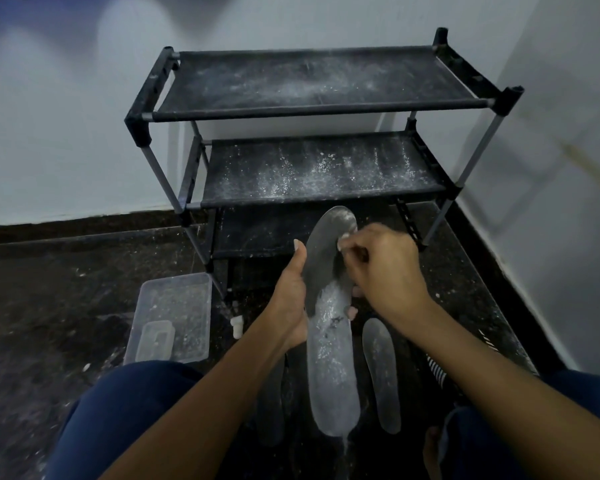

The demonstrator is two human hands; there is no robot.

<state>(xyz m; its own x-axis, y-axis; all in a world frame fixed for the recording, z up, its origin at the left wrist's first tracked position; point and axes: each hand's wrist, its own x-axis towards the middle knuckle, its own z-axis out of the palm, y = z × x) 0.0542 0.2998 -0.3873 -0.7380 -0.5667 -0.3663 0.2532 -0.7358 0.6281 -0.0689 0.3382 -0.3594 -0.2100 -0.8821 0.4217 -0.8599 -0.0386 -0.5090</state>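
A: Hands?
B: Left hand [291,292] grips the flat dark insole [321,261] by its edge, above the floor [66,289]. Right hand [385,268] pinches a white chalky lump [343,240] against its rounded toe.
A: Nearby?
B: Powdery insole [331,375] underneath, clear plastic tub [174,306] to the left, dusty shoe rack [312,109] behind.

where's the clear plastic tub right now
In the head view the clear plastic tub sits on the floor at lower left, by the shoe rack and left of the left hand gripping the insole.
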